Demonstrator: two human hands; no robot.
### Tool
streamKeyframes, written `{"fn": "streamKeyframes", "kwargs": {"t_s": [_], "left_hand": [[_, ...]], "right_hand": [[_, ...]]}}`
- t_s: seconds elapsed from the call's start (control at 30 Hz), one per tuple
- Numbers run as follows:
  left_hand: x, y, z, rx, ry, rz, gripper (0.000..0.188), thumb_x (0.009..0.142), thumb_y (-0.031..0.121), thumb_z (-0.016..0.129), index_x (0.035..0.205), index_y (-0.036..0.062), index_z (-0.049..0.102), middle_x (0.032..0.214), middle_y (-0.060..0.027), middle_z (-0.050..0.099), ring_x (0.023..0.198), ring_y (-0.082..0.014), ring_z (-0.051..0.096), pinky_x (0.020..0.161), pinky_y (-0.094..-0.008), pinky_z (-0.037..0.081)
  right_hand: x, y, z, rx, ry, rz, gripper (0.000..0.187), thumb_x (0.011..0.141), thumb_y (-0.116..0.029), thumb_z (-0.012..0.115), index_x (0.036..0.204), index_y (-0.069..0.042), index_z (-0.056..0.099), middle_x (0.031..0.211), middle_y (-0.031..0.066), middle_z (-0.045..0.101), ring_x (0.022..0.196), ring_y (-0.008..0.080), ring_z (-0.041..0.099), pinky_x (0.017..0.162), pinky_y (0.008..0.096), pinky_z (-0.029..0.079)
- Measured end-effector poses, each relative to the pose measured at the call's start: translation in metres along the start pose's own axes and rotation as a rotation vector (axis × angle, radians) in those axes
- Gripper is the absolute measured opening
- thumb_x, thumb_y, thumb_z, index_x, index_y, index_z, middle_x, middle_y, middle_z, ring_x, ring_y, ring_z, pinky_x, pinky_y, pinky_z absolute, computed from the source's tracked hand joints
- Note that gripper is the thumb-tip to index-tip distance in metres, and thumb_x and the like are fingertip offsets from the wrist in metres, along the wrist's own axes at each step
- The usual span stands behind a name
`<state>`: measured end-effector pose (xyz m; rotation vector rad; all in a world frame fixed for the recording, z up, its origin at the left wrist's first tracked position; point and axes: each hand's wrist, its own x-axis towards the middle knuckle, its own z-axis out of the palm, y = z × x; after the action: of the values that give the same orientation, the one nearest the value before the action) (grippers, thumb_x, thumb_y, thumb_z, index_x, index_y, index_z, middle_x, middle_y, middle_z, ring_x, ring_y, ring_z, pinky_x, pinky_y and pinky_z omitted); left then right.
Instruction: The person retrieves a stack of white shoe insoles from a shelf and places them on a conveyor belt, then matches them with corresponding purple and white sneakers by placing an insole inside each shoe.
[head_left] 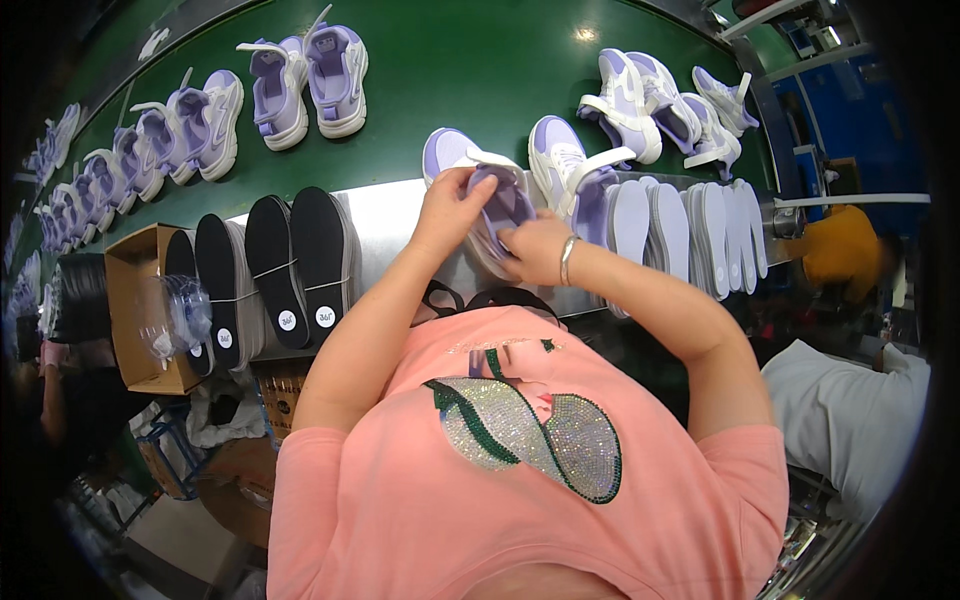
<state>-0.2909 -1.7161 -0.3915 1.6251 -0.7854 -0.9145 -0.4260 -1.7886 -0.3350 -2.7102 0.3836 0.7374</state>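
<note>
A lavender and white sneaker [447, 152] lies toe-away at the metal edge in front of me, its strap folded back. My left hand [452, 208] grips the near left side of its collar, thumb at the opening. At the heel, my right hand [538, 248], with a silver bracelet on the wrist, is closed on the collar; some fingertips are hidden inside or behind the shoe. Just to the right stands a matching sneaker [557, 150] with its strap lifted. Whether an insole is inside the held shoe I cannot tell.
Stacks of white insoles [672, 225] stand at the right; bundled black insoles [272, 260] at the left. Beyond them is a cardboard box [128, 290] with clear plastic. More sneakers [310, 80] sit on the green table [440, 60]. A person in orange [845, 248] is at far right.
</note>
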Motion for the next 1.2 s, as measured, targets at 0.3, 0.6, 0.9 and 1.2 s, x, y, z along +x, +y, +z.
{"fn": "streamKeyframes", "kwargs": {"t_s": [0.3, 0.6, 0.9, 1.2], "left_hand": [[0.017, 0.007, 0.0, -0.187, -0.057, -0.326, 0.049, 0.087, 0.046, 0.038, 0.083, 0.0011, 0.057, 0.065, -0.0031, 0.053, 0.054, -0.0107, 0.047, 0.05, -0.0231, 0.04], [0.021, 0.003, -0.004, -0.363, -0.107, -0.368, 0.042, 0.088, 0.042, 0.04, 0.092, 0.004, 0.058, 0.077, -0.0052, 0.057, 0.068, -0.0142, 0.053, 0.062, -0.026, 0.043], [-0.018, 0.002, -0.023, -0.564, -0.05, -0.252, 0.034, 0.092, 0.031, 0.037, 0.107, 0.0046, 0.053, 0.099, -0.0055, 0.057, 0.087, -0.0134, 0.055, 0.075, -0.0285, 0.044], [0.008, 0.024, -0.039, 0.066, 0.206, -0.014, 0.028, 0.087, 0.027, 0.047, 0.096, 0.0019, 0.056, 0.086, -0.0046, 0.056, 0.076, -0.0133, 0.051, 0.069, -0.0264, 0.04]], "right_hand": [[0.026, 0.025, -0.01, -0.185, 0.887, -0.112, 0.032, 0.07, -0.013, 0.052, 0.102, -0.011, 0.054, 0.075, 0.0015, 0.053, 0.072, 0.0186, 0.052, 0.058, 0.0297, 0.045], [0.028, 0.031, -0.015, 0.059, 0.743, -0.159, 0.016, 0.073, -0.014, 0.055, 0.086, -0.007, 0.06, 0.076, 0.0024, 0.058, 0.071, 0.0182, 0.054, 0.059, 0.0278, 0.044], [-0.045, 0.042, -0.027, 1.371, 0.556, -0.009, 0.013, 0.078, -0.012, 0.058, 0.084, 0.0, 0.058, 0.076, -0.0001, 0.056, 0.073, 0.0068, 0.049, 0.067, 0.021, 0.04], [-0.075, 0.047, 0.005, 1.024, 0.704, 0.162, 0.01, 0.077, -0.009, 0.057, 0.08, 0.001, 0.057, 0.069, 0.003, 0.055, 0.065, 0.0098, 0.05, 0.061, 0.0225, 0.04]]}}
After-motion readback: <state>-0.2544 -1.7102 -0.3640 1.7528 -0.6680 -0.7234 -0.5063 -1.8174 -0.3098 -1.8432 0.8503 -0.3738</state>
